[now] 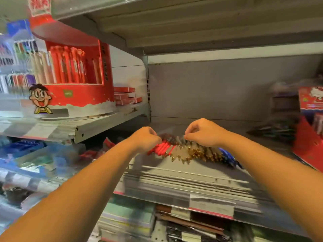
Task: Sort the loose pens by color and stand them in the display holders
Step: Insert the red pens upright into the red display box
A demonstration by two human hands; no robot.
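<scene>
Shelving: A grey metal shelf (201, 170) in a stationery aisle carries the job at chest height; it serves as the sorting surface, its bare front giving room to fan the stock out.

Display holder: One round red display holder (75, 95) stands on the neighbouring shelf to the left, well apart from the hands, red pens upright in its window; by the task it is likely where the red group goes. A second red display box (309, 137) leans at the far right edge, its contents blurred.

Small boxes: Three flat red cartons (126, 96) are stacked beside the round holder.

Loose pens: The pens (185, 151) lie flat on the shelf in a fanned row between the hands, tips toward the camera. Three color groups show: red pens (161, 148) at the left, clear-barrelled gold-tipped ones in the middle, blue pens (227, 154) at the right. Motion blur rules out a count of single pens.

Left hand: The left hand (146, 138) is fisted around the red pens, grip clamped on that bunch, seemingly pulling it free of the row.

Right hand: The right hand (204, 131) pinches thumb to fingertips at the top of the middle group; what the pinch holds cannot be told.
</scene>
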